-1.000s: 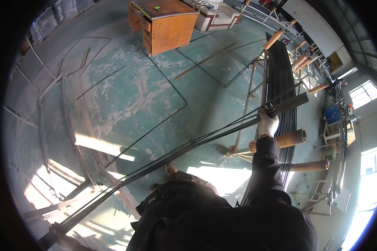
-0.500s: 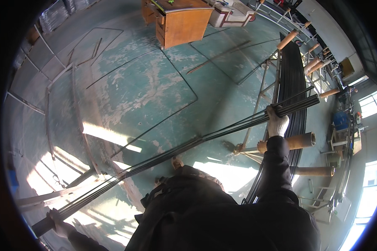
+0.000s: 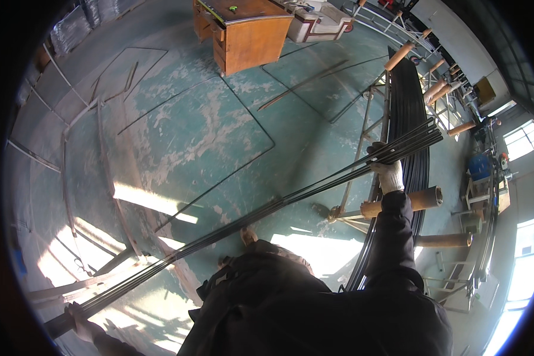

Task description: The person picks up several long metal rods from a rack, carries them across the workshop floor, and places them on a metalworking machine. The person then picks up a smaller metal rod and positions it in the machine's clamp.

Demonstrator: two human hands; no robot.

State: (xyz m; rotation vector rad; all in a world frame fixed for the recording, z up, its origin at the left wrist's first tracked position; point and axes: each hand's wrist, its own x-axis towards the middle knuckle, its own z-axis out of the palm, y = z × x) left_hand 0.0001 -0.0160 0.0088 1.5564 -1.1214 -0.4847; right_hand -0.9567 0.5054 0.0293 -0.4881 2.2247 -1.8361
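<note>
A bundle of long thin black rods (image 3: 225, 223) slants across my front, from low on the left to higher on the right. My left hand (image 3: 80, 321), in a pale glove, is closed round the bundle near its left end. Toward the other end my right hand (image 3: 388, 172), also gloved, grips it, and the rod ends fan apart just beyond the fingers. Beneath my right arm, many more black rods (image 3: 406, 98) lie along a metal rack (image 3: 365, 139) with brown roll-like arms (image 3: 430, 199).
A wooden desk (image 3: 252, 43) stands ahead, beside a pale armchair (image 3: 318, 22). Bent thin rod frames (image 3: 273, 142) lie on the green, worn floor (image 3: 190, 130). Metal framework (image 3: 35, 155) stands on the left. Windows and equipment, including a blue drum (image 3: 480, 167), line the right.
The rod ends at my right hand have spread more and shifted slightly left. My right hand has moved a little with them. The view has tilted slightly, with the desk lower and further left.
</note>
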